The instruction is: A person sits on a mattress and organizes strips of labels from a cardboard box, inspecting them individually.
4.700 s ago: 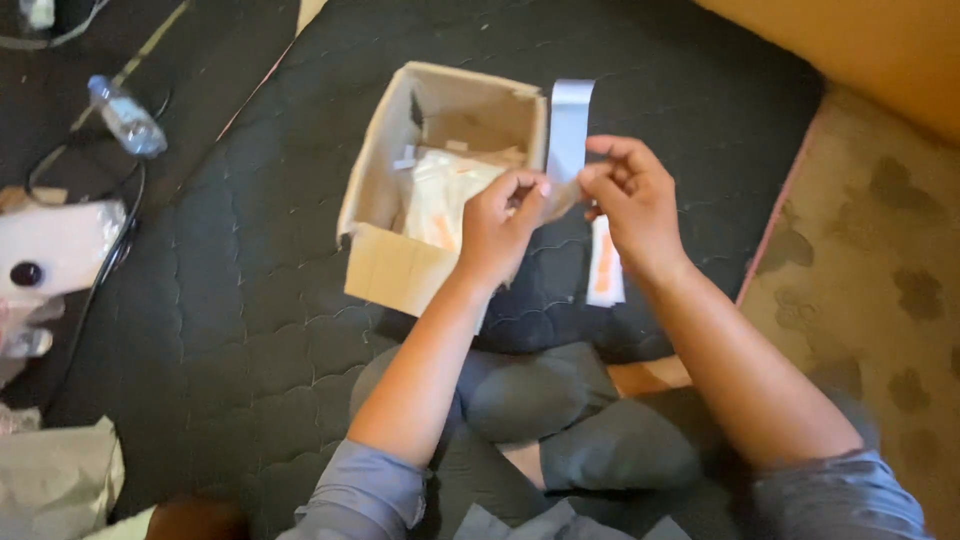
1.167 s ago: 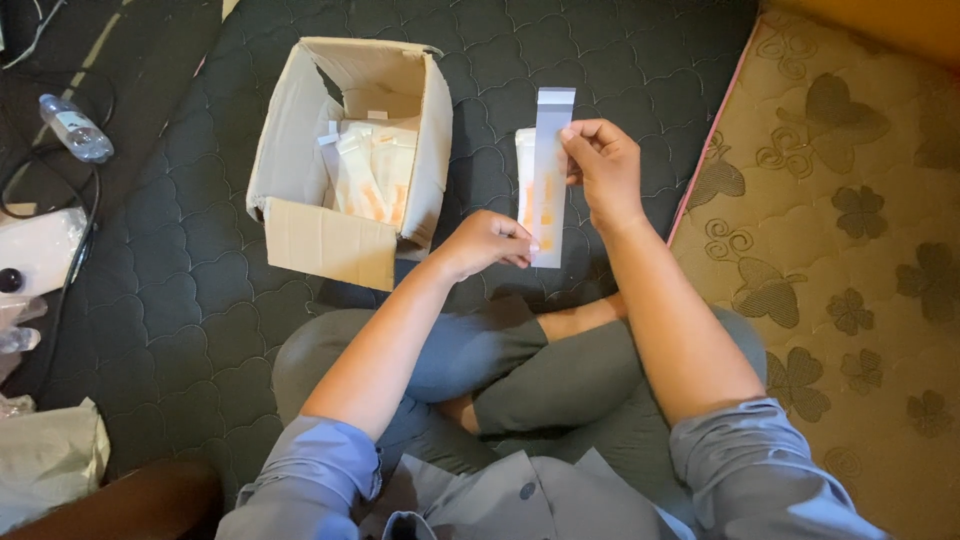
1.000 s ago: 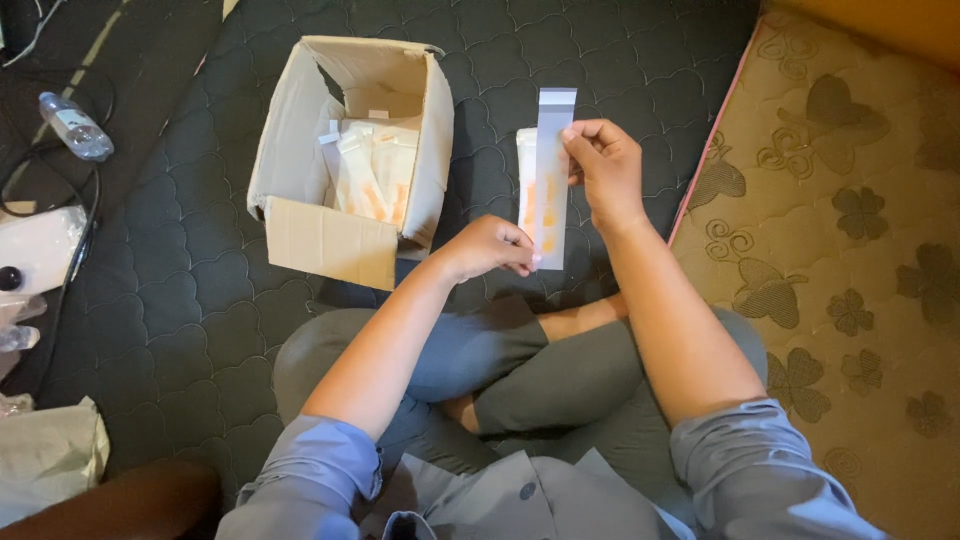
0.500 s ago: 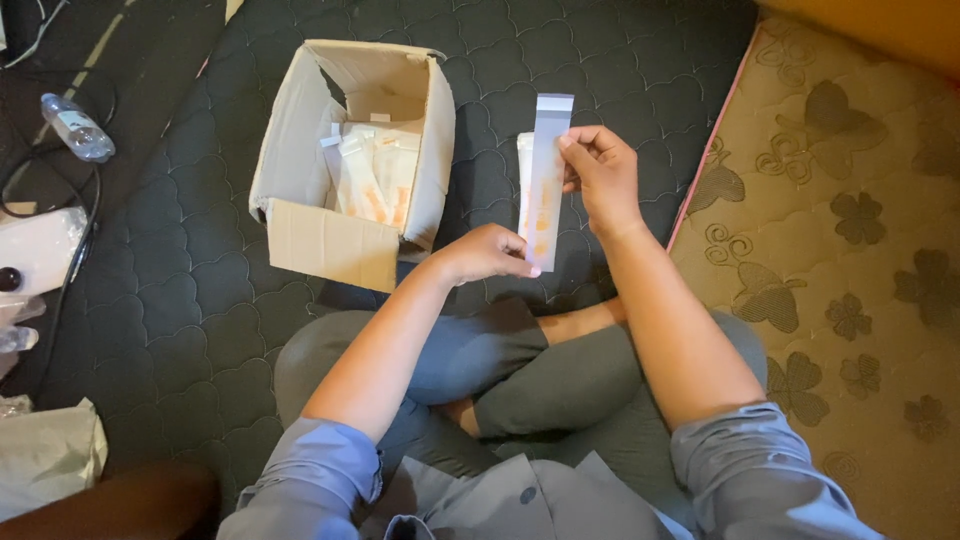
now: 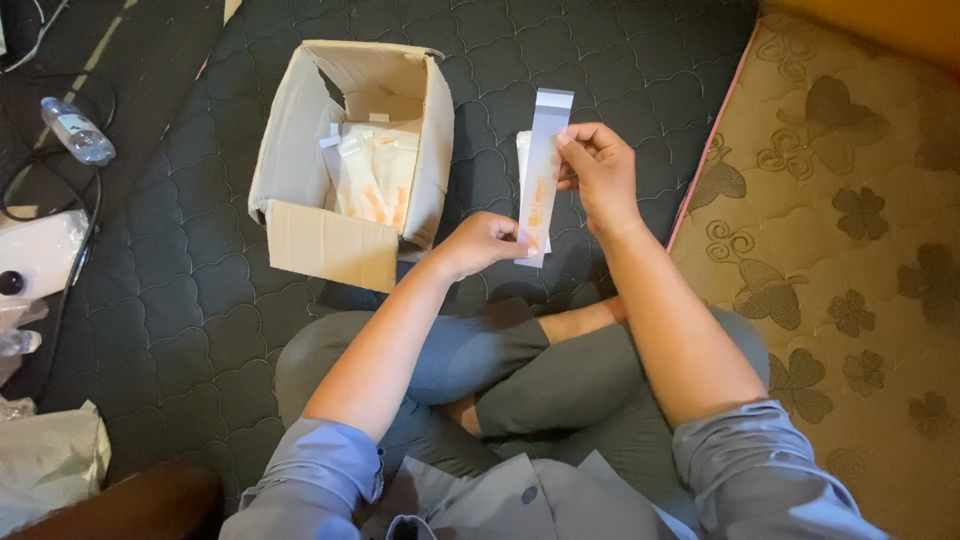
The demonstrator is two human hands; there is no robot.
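Observation:
I hold a long, narrow clear plastic sleeve [image 5: 541,170] upright in front of me; an orange-marked strip sits inside it. My right hand [image 5: 598,175] pinches its upper part between thumb and fingers. My left hand [image 5: 485,240] grips its lower end with closed fingers. Behind the sleeve, a small pile of similar packets [image 5: 522,150] lies on the dark quilted mat. An open cardboard box [image 5: 310,225] stands to the left, with several white and orange packets [image 5: 372,175] inside.
A plastic water bottle [image 5: 77,130] and a black cable [image 5: 70,270] lie at the far left. White plastic bags [image 5: 45,460] sit at the lower left. A tan floral mattress [image 5: 850,250] borders the dark mat [image 5: 180,300] on the right. My crossed legs fill the bottom centre.
My left hand has come up from my lap to grip the sleeve's lower end. Earlier, both hands were at the box; the sleeve now stands clear of it.

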